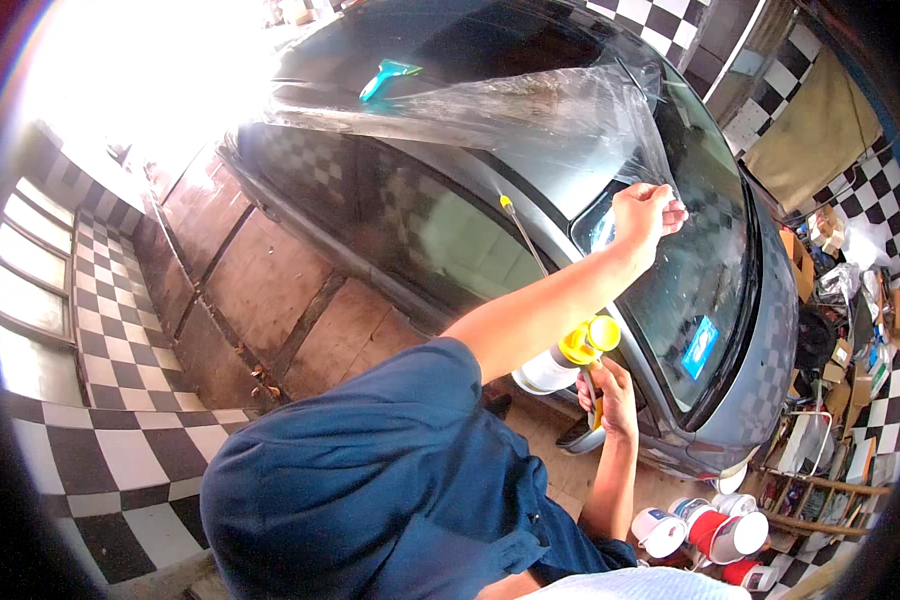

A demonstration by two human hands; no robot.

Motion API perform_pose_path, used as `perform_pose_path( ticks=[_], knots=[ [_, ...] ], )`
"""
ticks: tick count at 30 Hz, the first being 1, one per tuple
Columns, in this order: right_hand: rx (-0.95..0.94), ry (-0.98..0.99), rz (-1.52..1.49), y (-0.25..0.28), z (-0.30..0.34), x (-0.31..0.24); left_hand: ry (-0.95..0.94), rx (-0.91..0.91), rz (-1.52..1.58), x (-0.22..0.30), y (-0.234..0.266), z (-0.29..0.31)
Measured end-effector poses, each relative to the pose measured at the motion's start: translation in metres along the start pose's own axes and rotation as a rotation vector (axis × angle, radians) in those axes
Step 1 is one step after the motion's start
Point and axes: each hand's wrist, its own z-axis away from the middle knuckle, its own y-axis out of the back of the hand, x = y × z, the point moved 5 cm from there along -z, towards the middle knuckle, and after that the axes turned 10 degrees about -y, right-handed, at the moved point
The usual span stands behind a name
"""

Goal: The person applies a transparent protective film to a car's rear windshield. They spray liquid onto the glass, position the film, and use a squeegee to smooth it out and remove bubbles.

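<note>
My left hand (pixel 642 217) is raised over the car's windscreen, its fingers pinched on the edge of a clear plastic film (pixel 530 105). From there the film stretches back, wrinkled, across the roof of the dark grey car (pixel 535 180). Lower down, my right hand (pixel 610 395) is wrapped round the yellow handle of a white and yellow pump sprayer (pixel 550 370). A thin wand with a yellow tip (pixel 507 203) points up toward the roof edge; my left forearm hides its lower end. On the roof lies a teal squeegee (pixel 385 78), touched by neither hand.
A blue sticker (pixel 701 347) is on the windscreen glass. Below the car's front stand several white and red buckets (pixel 715 535). Boxes, bags and a wooden ladder (pixel 820 515) crowd the right wall. Brown paving (pixel 260 270) runs along the car's side, beside a checkered wall (pixel 120 310).
</note>
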Motion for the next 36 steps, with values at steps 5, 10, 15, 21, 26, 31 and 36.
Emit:
perform_pose_path(
  ticks=[5,10,15,21,26,31,36],
  knots=[
    [-0.021,0.028,0.006,-0.015,-0.009,-0.014,0.001,-0.020,-0.018,0.002,0.000,-0.005],
    [-0.061,0.003,0.041,-0.013,-0.011,-0.018,0.001,-0.032,-0.033,0.005,-0.004,-0.006],
    [-0.007,0.013,-0.008,-0.006,-0.008,-0.013,0.034,-0.025,-0.014,0.003,0.000,-0.003],
    [0.128,0.086,-0.142,0.023,0.007,-0.007,0.051,-0.034,0.019,-0.003,0.005,-0.001],
    [0.232,0.174,-0.165,0.032,0.008,-0.004,0.053,-0.033,0.009,-0.001,0.009,0.001],
    [0.284,0.232,-0.155,0.039,0.012,-0.009,0.058,-0.037,-0.002,0.001,0.011,0.004],
    [0.284,0.268,-0.195,0.042,0.014,-0.005,0.077,-0.024,0.007,-0.003,0.017,0.005]
  ],
)
